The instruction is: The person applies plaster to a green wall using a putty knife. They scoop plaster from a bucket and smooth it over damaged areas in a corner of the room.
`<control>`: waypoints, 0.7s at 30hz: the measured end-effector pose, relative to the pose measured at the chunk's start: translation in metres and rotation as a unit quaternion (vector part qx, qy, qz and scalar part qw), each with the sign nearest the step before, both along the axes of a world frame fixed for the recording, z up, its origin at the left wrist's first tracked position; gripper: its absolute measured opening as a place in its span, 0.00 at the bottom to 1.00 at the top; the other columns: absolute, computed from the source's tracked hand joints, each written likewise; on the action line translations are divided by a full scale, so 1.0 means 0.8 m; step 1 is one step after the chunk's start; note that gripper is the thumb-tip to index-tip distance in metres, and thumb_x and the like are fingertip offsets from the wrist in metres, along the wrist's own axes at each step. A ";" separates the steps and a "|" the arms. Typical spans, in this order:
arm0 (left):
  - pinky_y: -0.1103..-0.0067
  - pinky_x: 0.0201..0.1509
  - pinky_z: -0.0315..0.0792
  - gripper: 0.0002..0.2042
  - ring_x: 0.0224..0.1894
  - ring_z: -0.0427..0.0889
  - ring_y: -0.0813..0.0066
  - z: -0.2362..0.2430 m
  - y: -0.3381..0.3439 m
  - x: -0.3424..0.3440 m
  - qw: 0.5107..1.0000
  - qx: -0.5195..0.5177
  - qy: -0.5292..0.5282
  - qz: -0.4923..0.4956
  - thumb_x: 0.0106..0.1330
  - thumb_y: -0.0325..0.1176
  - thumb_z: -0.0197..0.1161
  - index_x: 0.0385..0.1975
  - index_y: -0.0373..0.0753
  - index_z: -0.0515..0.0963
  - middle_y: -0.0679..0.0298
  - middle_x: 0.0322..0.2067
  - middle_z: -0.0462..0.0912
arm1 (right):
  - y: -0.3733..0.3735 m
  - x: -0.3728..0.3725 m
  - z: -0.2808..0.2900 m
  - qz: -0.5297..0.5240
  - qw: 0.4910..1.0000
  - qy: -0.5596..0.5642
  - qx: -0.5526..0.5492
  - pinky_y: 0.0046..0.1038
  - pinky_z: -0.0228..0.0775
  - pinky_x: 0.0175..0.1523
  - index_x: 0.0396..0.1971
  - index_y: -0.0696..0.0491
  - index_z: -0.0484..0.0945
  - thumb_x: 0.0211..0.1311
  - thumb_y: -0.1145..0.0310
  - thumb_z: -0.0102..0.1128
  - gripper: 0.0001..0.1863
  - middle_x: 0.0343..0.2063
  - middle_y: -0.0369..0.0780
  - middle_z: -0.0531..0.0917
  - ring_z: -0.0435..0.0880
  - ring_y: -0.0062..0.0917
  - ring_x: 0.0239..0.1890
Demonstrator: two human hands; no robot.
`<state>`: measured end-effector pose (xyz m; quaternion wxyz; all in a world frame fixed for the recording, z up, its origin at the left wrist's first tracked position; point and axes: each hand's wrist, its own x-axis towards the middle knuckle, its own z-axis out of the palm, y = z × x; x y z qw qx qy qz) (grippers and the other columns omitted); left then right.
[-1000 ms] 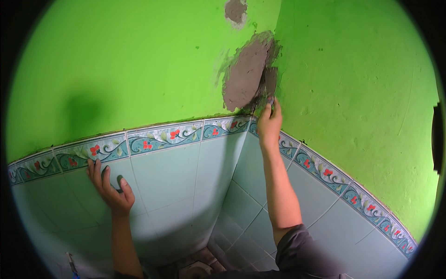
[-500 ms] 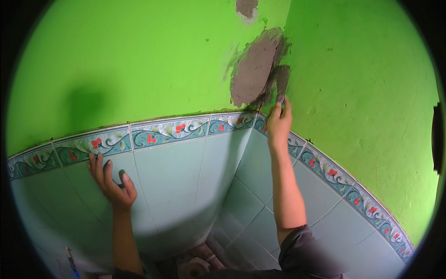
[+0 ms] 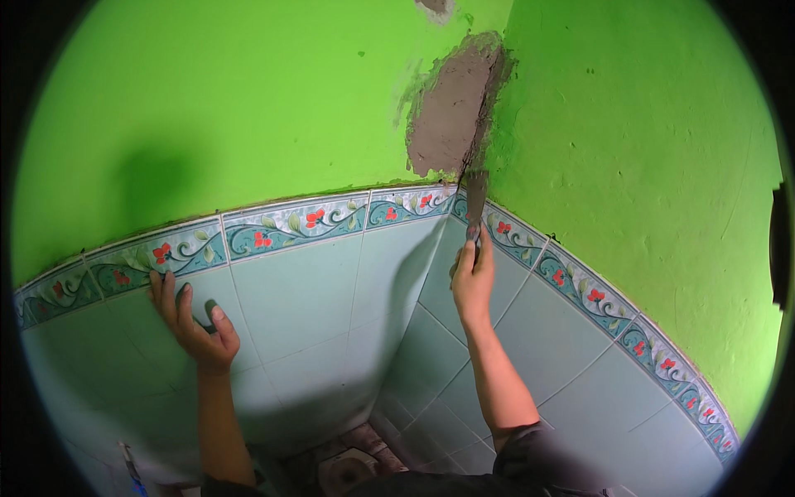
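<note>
My right hand [image 3: 474, 277] is closed round the handle of a putty knife [image 3: 476, 197], its blade pointing up. The blade's tip is at the wall corner, around the top of the tile border and just below a grey-brown filler patch [image 3: 451, 112]. That patch covers the left wall beside the corner and has rough, smeared edges, with a dark crack line down its right side. On the left, my left hand [image 3: 195, 325] is open, fingers spread, its fingertips at the floral border tiles [image 3: 273, 232]. Nothing is in it.
Bright green walls [image 3: 629, 157] rise above pale blue-green tiles [image 3: 306, 315]. A smaller filler patch [image 3: 436, 8] shows at the top edge. Low down is what looks like a squat toilet [image 3: 352, 472]. A blue-handled tool [image 3: 132, 472] appears at lower left.
My right hand has moved down with the putty knife, from beside the filler patch to the tile border. The view has shifted slightly. My left hand stays at the tiles.
</note>
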<state>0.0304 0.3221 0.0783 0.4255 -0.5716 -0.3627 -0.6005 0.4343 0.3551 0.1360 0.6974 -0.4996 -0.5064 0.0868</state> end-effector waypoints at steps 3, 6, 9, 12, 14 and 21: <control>0.41 0.74 0.48 0.20 0.72 0.57 0.33 0.001 -0.002 0.001 1.000 -0.012 0.008 0.021 0.71 0.31 0.51 0.59 0.29 0.64 0.40 0.67 0.63 | -0.020 -0.004 -0.016 0.025 1.000 0.002 0.015 0.21 0.64 0.31 0.72 0.59 0.60 0.79 0.68 0.45 0.26 0.25 0.32 0.70 0.66 0.14 0.24; 0.40 0.74 0.47 0.19 0.72 0.59 0.32 0.000 0.002 0.001 1.000 -0.001 0.000 0.026 0.71 0.34 0.51 0.58 0.30 0.65 0.39 0.65 0.66 | -0.041 -0.009 -0.016 0.025 1.000 -0.005 0.016 0.20 0.62 0.29 0.73 0.56 0.59 0.79 0.67 0.44 0.26 0.25 0.31 0.69 0.66 0.13 0.24; 0.41 0.74 0.48 0.20 0.73 0.55 0.33 0.001 0.002 0.000 1.000 -0.005 0.004 0.024 0.72 0.33 0.50 0.59 0.29 0.65 0.42 0.67 0.63 | -0.050 -0.010 -0.019 0.086 0.995 0.058 -0.011 0.18 0.55 0.19 0.74 0.52 0.57 0.80 0.66 0.43 0.26 0.25 0.32 0.69 0.62 0.12 0.16; 0.42 0.74 0.48 0.20 0.74 0.55 0.34 0.002 0.000 0.002 1.000 -0.007 0.002 0.026 0.73 0.34 0.49 0.59 0.29 0.65 0.42 0.67 0.63 | -0.053 -0.011 -0.015 0.111 0.990 0.085 -0.024 0.19 0.55 0.18 0.74 0.52 0.57 0.80 0.65 0.41 0.26 0.25 0.33 0.70 0.63 0.12 0.16; 0.42 0.75 0.48 0.19 0.74 0.55 0.34 0.003 0.000 0.003 1.000 -0.007 0.003 0.025 0.73 0.34 0.49 0.59 0.29 0.65 0.42 0.67 0.63 | -0.047 -0.003 -0.008 0.129 0.989 0.070 -0.031 0.19 0.54 0.17 0.74 0.52 0.57 0.80 0.64 0.41 0.26 0.26 0.34 0.71 0.62 0.12 0.15; 0.43 0.75 0.47 0.19 0.74 0.54 0.35 0.003 -0.001 0.006 1.000 -0.007 -0.003 0.027 0.74 0.34 0.49 0.59 0.29 0.65 0.43 0.68 0.63 | -0.049 0.000 0.029 0.169 0.977 0.100 -0.078 0.18 0.52 0.17 0.75 0.52 0.56 0.80 0.64 0.42 0.27 0.26 0.34 0.72 0.61 0.12 0.14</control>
